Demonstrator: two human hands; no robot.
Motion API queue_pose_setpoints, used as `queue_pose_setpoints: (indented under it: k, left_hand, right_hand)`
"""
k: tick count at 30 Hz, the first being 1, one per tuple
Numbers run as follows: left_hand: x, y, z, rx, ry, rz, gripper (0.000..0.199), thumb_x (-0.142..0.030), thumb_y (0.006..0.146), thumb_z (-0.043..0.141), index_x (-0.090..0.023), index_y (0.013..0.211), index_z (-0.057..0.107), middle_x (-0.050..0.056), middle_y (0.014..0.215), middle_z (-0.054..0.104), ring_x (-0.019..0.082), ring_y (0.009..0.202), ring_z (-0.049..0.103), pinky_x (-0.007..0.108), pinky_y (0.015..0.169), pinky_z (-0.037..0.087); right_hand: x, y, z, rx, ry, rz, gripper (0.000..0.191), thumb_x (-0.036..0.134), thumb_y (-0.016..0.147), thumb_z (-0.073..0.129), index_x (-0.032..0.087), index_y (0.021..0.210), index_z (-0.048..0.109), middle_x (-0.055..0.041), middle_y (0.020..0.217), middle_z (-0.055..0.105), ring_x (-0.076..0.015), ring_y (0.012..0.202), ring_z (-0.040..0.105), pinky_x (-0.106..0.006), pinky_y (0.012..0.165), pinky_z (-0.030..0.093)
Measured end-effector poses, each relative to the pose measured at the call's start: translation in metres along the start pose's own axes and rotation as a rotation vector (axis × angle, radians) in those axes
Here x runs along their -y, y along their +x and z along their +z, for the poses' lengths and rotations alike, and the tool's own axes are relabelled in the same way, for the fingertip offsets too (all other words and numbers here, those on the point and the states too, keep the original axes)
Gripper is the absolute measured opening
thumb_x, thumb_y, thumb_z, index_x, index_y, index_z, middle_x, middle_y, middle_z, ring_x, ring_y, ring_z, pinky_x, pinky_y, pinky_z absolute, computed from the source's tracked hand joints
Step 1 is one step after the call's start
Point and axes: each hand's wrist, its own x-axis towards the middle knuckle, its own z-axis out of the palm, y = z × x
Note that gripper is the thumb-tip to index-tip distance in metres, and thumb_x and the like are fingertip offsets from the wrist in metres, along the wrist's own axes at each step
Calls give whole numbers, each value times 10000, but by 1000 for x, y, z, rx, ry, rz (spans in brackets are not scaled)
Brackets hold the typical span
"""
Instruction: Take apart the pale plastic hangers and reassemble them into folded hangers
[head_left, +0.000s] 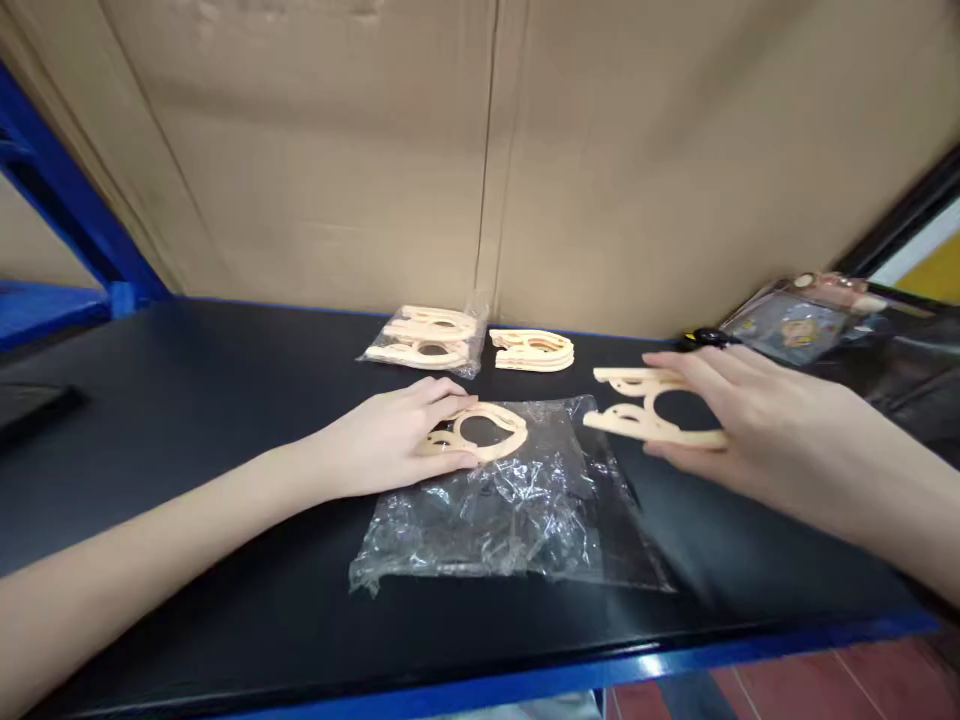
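My left hand [409, 435] grips a cream folded plastic piece [510, 435] by its left end, over the upper left part of a clear plastic bag [495, 530]. Farther right, my right hand [720, 400] is closed on a similar cream piece [634, 425], its two arms pointing left. The bag lies flat and crinkled on the black table. Behind it are a bagged set of cream pieces [427, 340] and a loose stack of them [532, 350].
The black table [187, 400] has a blue front edge, with cardboard [337, 150] standing behind it. Printed plastic packets [799, 320] and a small black object [709, 338] lie at the back right. A dark flat object [34, 410] sits at the far left.
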Motion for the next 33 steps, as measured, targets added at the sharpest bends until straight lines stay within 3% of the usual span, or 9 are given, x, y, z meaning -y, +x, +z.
queue_pose_setpoints:
  k: [4,10,14,18,22,26,29,33]
  left_hand:
    - [1,-2,1,-1,3,-1,676,-663,888,416,-173,1338,534,91,1338,539,273,1169,562,398,979,474]
    - [0,-1,1,6,16,-12,687,-661,890,413,-163,1352,521,95,1345,536,274,1170,564,392,966,482]
    - [0,1,1,8,17,-16,690,-659,886,424,-163,1356,515,94,1352,528,271,1163,568,387,959,487]
    - [-1,1,2,1,9,-8,683,-658,887,423,-177,1364,509,91,1342,534,275,1172,561,392,964,483]
    - [-1,1,2,3,6,-4,690,-648,891,427,-163,1379,493,104,1352,525,278,1173,562,382,960,484]
    - [1,1,5,-8,8,19,561,-526,967,358,-163,1371,501,102,1335,537,255,1182,556,357,969,473]
    - [4,0,7,-24,27,37,473,-384,1013,277,-170,1370,502,89,1328,544,225,1196,541,342,994,454]
    - [8,-1,10,-31,42,41,457,-336,1015,265,-174,1370,504,77,1335,541,216,1188,543,339,978,468]
  right_hand:
    - [18,-23,-8,28,107,-68,397,424,881,501,138,1152,553,-127,1024,692,-276,867,677,-378,683,550]
    - [35,-20,-11,92,283,-162,496,396,752,715,163,1148,528,-110,1001,690,-285,845,674,-397,690,550]
    - [43,-11,1,202,548,-113,599,407,755,734,210,1235,436,-95,1111,651,-266,969,649,-382,785,553]
    - [57,-7,14,329,780,1,584,419,793,695,235,1246,375,-105,1277,571,-259,1119,600,-384,886,539]
    - [71,-7,18,375,942,54,715,485,805,677,247,1348,278,-114,1385,495,-264,1224,545,-398,970,506]
    - [66,-8,18,422,1056,14,772,485,845,639,315,1443,182,-69,1473,426,-246,1283,508,-379,1019,483]
    - [50,-10,20,473,1039,-23,726,477,854,631,338,1448,237,-42,1493,413,-253,1338,449,-407,1082,424]
    - [29,-16,25,504,960,-24,690,495,849,631,354,1436,296,-30,1473,435,-256,1347,427,-444,1107,382]
